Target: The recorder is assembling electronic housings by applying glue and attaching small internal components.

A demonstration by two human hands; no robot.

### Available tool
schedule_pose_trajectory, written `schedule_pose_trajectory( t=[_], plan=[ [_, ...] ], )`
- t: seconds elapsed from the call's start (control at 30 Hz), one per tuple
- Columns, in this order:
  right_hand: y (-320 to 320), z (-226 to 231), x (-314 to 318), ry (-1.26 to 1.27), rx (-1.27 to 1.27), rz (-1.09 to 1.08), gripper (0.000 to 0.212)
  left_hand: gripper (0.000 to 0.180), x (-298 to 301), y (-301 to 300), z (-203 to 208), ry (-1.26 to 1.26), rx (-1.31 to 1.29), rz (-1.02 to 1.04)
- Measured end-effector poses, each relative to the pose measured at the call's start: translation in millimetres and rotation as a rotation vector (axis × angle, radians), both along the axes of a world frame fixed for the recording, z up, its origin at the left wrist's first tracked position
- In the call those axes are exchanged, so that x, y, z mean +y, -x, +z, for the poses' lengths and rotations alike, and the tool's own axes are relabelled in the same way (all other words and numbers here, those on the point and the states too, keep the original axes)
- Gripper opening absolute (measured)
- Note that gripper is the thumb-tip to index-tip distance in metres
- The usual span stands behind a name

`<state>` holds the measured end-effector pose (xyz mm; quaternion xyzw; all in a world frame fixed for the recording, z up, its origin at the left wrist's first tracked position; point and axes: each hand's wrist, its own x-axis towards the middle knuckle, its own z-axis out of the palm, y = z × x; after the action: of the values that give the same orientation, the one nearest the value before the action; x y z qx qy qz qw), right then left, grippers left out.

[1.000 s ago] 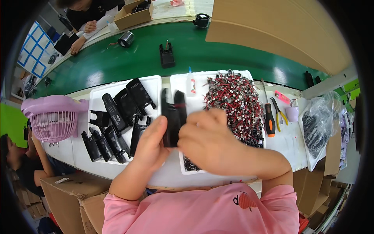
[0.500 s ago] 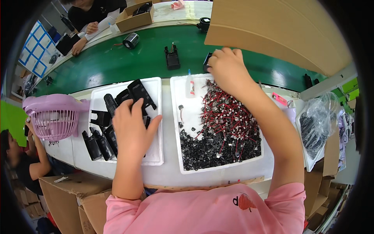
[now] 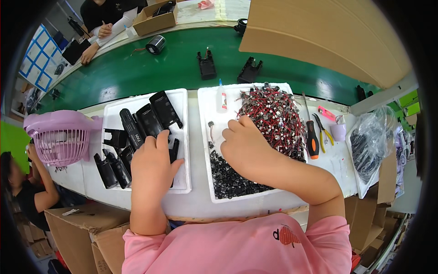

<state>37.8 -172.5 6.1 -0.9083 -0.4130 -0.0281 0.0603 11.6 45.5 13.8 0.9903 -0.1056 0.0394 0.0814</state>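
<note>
My left hand (image 3: 153, 166) is over the left white foam tray (image 3: 186, 137), fingers stretched over black plastic housings (image 3: 148, 121) and thumb spread. It touches or hovers just above them; which, I cannot tell. My right hand (image 3: 246, 144) is curled above the right foam tray (image 3: 205, 182), its fingertips hidden beneath, so whatever it may hold does not show. Under and around it lie a heap of small parts with red and black wires (image 3: 273, 118) and many small black plastic pieces (image 3: 232, 182). Two black housings, one left (image 3: 206, 66) and one right (image 3: 250, 71), rest on the green belt.
A lilac fan (image 3: 59, 137) stands at left. A small bottle (image 3: 221, 100) lies in the right tray; a screwdriver (image 3: 312, 139) and pliers (image 3: 323, 132) lie beside it. Cardboard (image 3: 324, 41) overhangs the far right. A co-worker's hands (image 3: 98, 41) rest beyond the belt (image 3: 114, 68).
My right hand has let go of the black housing on the belt and come back toward me over the right tray. My left hand has shifted slightly nearer, its fingers closer together.
</note>
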Motion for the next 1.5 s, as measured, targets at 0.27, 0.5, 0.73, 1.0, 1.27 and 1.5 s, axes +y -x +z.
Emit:
schedule_pose_trajectory(
  t=[0.27,0.5,0.73,1.0,1.27,1.5],
  plan=[
    [4,-17,-7,-0.133,-0.015,-0.01,0.005,0.064,-9,-2,6,0.517,-0.053,-0.138],
    [2,-16,-6,-0.363,-0.022,-0.087,0.013,0.054,-20,-7,-3,1.888,0.956,0.178],
    [1,-7,-12,-0.798,0.176,-0.198,0.014,0.058,-36,-2,-13,1.994,0.904,0.182],
    [-1,-6,-14,-0.867,0.097,-0.1,0.016,0.059,-38,-1,-13,2.065,0.947,0.089],
    [-1,-2,-19,-0.79,0.272,-0.146,0.009,0.06,-31,-8,-17,2.083,1.011,0.098],
    [-6,5,-22,-0.788,0.516,-0.212,0.007,0.059,-30,-9,-21,2.092,1.026,0.028]
  ],
)
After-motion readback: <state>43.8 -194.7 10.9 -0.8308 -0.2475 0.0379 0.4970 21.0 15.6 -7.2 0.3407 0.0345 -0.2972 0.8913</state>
